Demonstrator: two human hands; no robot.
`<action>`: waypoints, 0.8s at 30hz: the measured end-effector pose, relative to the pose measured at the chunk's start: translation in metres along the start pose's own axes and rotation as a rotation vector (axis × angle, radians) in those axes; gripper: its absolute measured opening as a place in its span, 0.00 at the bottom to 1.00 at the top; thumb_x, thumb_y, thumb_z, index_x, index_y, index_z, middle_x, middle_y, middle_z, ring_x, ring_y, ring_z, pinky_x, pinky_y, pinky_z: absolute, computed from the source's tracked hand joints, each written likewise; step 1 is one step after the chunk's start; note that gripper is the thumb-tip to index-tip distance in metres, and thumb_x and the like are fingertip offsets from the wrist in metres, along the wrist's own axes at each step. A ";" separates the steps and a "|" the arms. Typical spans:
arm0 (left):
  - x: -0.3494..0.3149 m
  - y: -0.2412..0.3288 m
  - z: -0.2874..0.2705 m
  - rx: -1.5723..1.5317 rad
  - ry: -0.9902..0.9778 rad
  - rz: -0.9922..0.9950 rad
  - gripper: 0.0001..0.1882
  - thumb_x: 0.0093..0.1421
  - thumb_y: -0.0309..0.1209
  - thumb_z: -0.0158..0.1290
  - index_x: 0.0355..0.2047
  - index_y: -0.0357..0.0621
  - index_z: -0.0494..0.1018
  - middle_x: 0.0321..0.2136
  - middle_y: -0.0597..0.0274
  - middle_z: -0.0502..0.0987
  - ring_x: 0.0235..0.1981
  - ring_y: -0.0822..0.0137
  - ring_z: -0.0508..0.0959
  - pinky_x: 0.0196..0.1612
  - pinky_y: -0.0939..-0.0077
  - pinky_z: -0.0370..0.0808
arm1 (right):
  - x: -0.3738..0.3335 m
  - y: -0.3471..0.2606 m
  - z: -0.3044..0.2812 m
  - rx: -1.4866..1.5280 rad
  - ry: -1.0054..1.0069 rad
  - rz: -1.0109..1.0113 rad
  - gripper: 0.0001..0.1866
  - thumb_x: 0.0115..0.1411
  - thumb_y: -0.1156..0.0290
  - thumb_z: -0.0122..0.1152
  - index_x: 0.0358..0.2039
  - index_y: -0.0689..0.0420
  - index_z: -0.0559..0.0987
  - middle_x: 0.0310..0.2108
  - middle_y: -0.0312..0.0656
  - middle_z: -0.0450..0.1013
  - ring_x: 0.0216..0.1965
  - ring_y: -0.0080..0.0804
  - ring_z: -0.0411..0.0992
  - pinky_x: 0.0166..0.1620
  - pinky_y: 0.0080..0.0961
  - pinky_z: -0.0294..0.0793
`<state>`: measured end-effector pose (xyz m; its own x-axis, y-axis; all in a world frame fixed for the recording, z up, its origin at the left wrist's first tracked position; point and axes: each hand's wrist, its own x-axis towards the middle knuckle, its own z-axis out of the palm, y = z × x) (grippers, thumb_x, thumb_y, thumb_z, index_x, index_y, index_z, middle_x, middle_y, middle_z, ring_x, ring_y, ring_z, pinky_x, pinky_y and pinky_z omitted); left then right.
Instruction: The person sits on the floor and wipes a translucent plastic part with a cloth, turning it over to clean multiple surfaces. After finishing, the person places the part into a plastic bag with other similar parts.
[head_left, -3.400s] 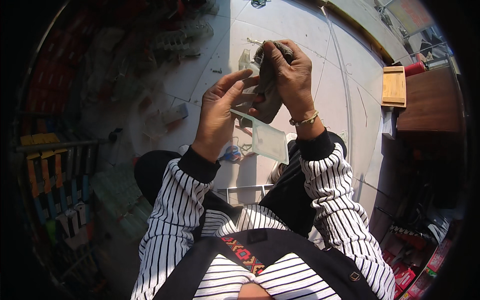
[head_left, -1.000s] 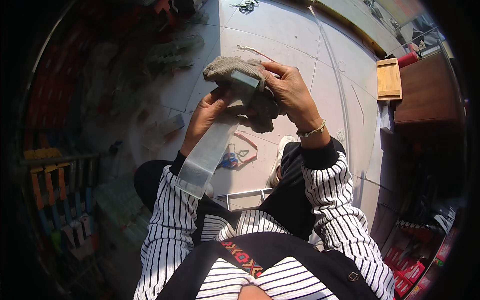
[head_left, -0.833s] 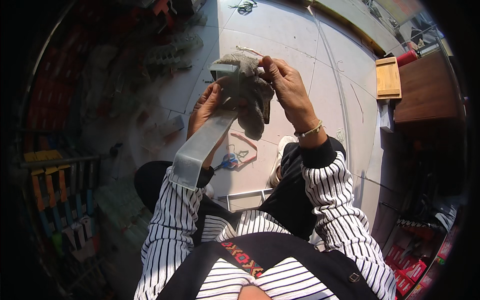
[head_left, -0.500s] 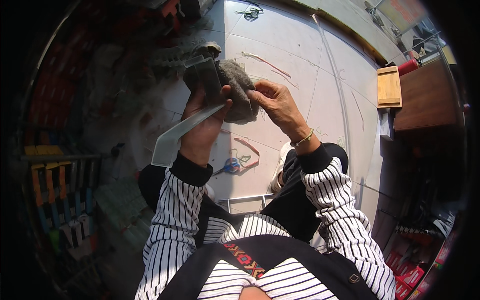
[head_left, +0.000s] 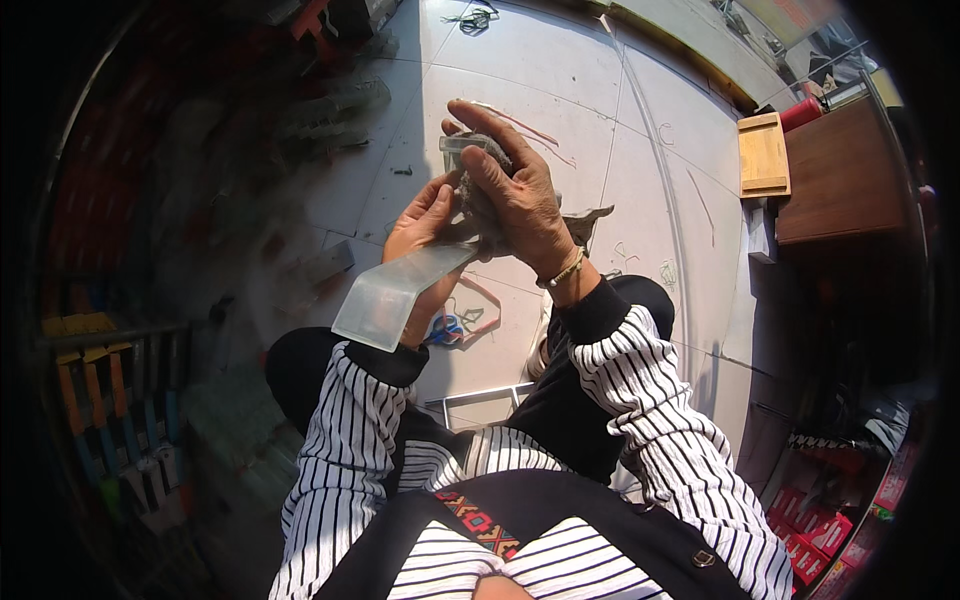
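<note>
head view: the left hand (head_left: 425, 215) grips a bent, translucent plastic piece (head_left: 385, 295) above the tiled floor (head_left: 570, 80), while the right hand (head_left: 520, 195) holds a grey cloth (head_left: 478, 205) against its upper part (a loose end trails beside the wrist); should the left grip slacken under that pressure, the plastic could twist free and drop.

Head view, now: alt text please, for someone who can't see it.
A person's left hand and right hand hold a bent translucent plastic piece and a grey cloth above a pale tiled floor, the right wrapping cloth near the piece's upper end. A light wooden board sits to the right.
</note>
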<state>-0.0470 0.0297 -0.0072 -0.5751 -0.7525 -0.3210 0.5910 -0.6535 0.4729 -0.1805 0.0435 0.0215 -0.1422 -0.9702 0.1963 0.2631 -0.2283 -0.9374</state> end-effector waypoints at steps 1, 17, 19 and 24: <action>0.000 -0.001 0.001 0.037 -0.002 0.038 0.15 0.67 0.36 0.44 0.50 0.43 0.66 0.44 0.56 0.74 0.43 0.60 0.76 0.42 0.60 0.79 | 0.001 0.006 0.002 0.095 0.049 -0.004 0.36 0.56 0.49 0.62 0.58 0.60 0.66 0.55 0.48 0.66 0.55 0.32 0.66 0.56 0.24 0.65; 0.002 -0.010 0.005 0.116 0.032 0.199 0.16 0.64 0.35 0.48 0.49 0.41 0.71 0.41 0.56 0.77 0.40 0.62 0.79 0.43 0.60 0.80 | 0.000 0.010 0.009 -0.742 0.350 -0.358 0.16 0.51 0.64 0.69 0.24 0.59 0.71 0.17 0.46 0.72 0.19 0.35 0.74 0.24 0.26 0.70; -0.003 -0.008 0.008 0.096 -0.010 0.230 0.16 0.64 0.35 0.48 0.49 0.41 0.70 0.41 0.55 0.77 0.40 0.61 0.79 0.43 0.60 0.80 | 0.001 0.003 0.009 -0.658 0.335 -0.385 0.14 0.51 0.66 0.68 0.26 0.59 0.71 0.17 0.44 0.72 0.20 0.33 0.74 0.24 0.24 0.70; -0.007 0.010 0.007 0.021 -0.073 0.169 0.16 0.65 0.36 0.46 0.49 0.42 0.70 0.39 0.53 0.77 0.35 0.63 0.80 0.31 0.69 0.81 | 0.002 -0.029 -0.005 0.198 0.477 -0.057 0.25 0.57 0.46 0.58 0.34 0.58 0.70 0.24 0.37 0.72 0.24 0.27 0.74 0.29 0.21 0.76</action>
<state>-0.0412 0.0289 0.0055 -0.5080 -0.8433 -0.1756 0.6715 -0.5154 0.5324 -0.1936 0.0490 0.0473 -0.5684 -0.8213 0.0493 0.4114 -0.3356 -0.8474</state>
